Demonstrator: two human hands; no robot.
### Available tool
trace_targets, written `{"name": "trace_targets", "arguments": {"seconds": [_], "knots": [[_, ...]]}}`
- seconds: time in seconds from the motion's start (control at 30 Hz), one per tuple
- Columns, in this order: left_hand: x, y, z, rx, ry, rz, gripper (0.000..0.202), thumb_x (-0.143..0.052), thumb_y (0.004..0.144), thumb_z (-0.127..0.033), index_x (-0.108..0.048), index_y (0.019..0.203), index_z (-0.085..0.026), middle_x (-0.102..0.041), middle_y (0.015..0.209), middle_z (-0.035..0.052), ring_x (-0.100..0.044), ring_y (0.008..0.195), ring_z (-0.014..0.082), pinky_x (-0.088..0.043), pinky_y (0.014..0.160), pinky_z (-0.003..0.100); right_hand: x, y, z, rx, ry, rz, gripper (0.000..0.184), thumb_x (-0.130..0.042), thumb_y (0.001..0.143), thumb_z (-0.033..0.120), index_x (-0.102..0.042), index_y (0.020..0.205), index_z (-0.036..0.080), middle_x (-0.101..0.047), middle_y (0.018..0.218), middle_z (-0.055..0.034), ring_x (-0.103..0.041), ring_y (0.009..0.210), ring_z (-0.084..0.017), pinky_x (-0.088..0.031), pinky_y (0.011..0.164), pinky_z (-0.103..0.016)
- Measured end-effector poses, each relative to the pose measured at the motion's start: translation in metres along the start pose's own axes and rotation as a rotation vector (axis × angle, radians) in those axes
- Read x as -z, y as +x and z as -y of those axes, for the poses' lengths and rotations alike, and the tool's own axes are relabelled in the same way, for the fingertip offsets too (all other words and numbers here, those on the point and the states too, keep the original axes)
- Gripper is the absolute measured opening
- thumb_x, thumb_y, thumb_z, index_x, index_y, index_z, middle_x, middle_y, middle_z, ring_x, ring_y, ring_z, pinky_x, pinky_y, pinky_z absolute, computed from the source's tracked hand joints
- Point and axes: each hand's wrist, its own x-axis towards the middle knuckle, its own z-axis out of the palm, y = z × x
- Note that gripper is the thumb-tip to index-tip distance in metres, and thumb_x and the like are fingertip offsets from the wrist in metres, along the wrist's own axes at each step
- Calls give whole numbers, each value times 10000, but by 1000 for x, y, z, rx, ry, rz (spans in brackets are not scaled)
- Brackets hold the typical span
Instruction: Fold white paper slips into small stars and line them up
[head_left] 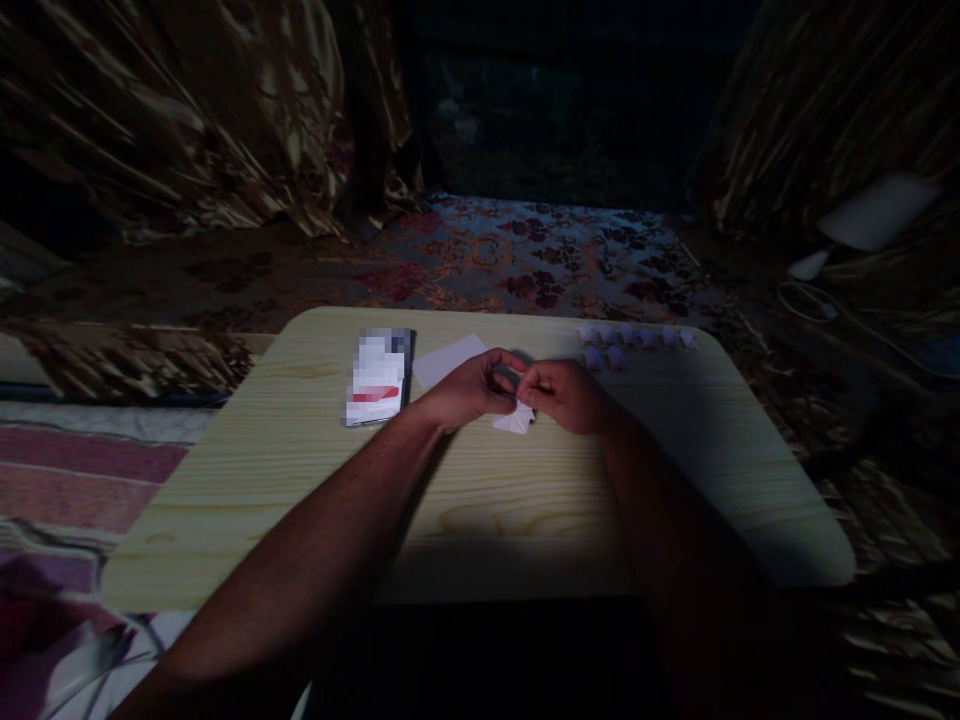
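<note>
Over the middle of the wooden table [480,510], a small piece of folded white paper [514,417] shows creases fanning out below my fingertips. My left hand [476,387] pinches it from the left, thumb and forefinger curved around its upper part. From the right, my right hand [566,393] closes its fingertips on the paper's upper edge, close against the left thumb. The fingers hide the upper part of the folded paper. Just behind my left hand lies a flat white paper sheet [454,358], partly covered by that hand.
Several small folded paper pieces [626,335] stand in two rows at the table's back right. A phone-like flat object [377,378], its face blurred, lies at the left. Beyond are a patterned cloth [517,255], curtains [255,110] and a white lamp [877,212].
</note>
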Motion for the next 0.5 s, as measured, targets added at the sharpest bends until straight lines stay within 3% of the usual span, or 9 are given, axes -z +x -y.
{"name": "trace_targets", "arguments": {"seconds": [0.27, 0.5], "knots": [[-1, 1, 0, 9, 6, -35, 552, -761, 541, -67, -590, 1056, -168, -665, 637, -15, -590, 511, 113, -386, 519, 204, -2, 0, -1, -22, 7, -33, 127, -628, 821, 295, -636, 803, 169, -645, 659, 11, -566, 568, -103, -409, 526, -207], [-2, 0, 0, -2, 15, -37, 546, -758, 553, -76, -596, 1067, -164, -655, 631, -18, -575, 503, 104, -377, 515, 204, -4, 0, -1, -42, 52, -44, 108, -636, 805, 278, -636, 794, 170, -672, 677, 0, -595, 585, -111, -428, 531, -211]]}}
